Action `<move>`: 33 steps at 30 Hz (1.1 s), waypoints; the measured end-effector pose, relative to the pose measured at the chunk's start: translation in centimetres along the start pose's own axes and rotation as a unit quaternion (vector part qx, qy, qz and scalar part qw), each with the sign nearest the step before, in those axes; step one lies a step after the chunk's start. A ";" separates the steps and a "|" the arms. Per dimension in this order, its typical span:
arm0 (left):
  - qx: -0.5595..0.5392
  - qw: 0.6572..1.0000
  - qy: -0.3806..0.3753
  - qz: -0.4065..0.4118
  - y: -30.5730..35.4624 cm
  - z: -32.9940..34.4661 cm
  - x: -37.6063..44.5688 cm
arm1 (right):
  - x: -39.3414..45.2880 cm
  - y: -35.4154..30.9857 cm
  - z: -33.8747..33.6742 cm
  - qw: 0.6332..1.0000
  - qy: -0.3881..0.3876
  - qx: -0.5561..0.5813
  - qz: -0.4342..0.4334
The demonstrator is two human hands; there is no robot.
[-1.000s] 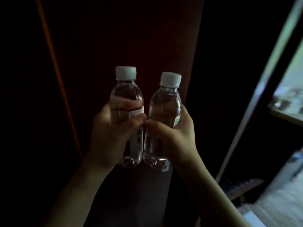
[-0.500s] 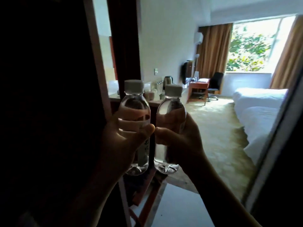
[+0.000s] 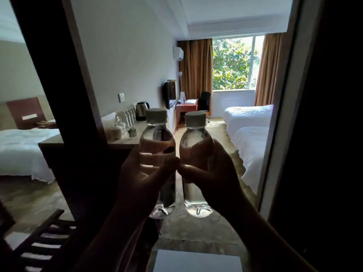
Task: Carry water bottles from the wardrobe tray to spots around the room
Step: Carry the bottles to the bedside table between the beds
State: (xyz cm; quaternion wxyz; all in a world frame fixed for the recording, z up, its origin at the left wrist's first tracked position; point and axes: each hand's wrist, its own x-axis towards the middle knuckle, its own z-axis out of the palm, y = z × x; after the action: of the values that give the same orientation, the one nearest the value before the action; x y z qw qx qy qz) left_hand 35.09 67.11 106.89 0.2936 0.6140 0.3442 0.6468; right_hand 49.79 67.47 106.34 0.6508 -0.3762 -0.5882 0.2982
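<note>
1. Bottles first: the left hand (image 3: pixel 141 179) holds the left water bottle (image 3: pixel 157 154) upright, its grip curled round the middle of the bottle with the thumb lying across the front.
2. The right hand (image 3: pixel 214 173) holds the right water bottle (image 3: pixel 196 150) upright the same way, its grip wrapped round the middle with the thumb across the front.
3. Both bottles are clear, have pale caps and stand side by side; the two thumb tips are close together between them, and whether they touch cannot be told.
4. Both hands and forearms are in shadow against the bright room.
5. Beyond the left grip a bench (image 3: pixel 121 141) runs along the wall and carries a row of more bottles (image 3: pixel 126 115), a kettle (image 3: pixel 142 108) and white cups (image 3: pixel 115 131).
6. Farther off, beyond both grips, a desk (image 3: pixel 186 107) with a black chair (image 3: pixel 204 101) stands under a window (image 3: pixel 233 63) framed by brown curtains (image 3: pixel 194 67).
7. To the right of the right grip lie two beds (image 3: pixel 249 122) with white covers.
8. To the left of the left grip a dark upright panel (image 3: pixel 64 95) rises, and beyond it another white bed (image 3: pixel 21 152) shows.
9. Below the left grip, a dark slatted rack (image 3: pixel 39 242) sits low at the near left.
</note>
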 end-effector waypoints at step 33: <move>-0.062 0.996 -0.067 -0.019 -43.8 20.6 58.1 | 60.4 39.1 -5.7 0.994 0.093 -0.057 0.005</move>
State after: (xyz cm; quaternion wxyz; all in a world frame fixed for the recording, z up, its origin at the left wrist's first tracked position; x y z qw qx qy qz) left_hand 49.49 141.36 106.17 0.3656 0.6296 0.2952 0.6187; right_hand 65.40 137.91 105.98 0.6786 -0.4418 -0.5395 0.2309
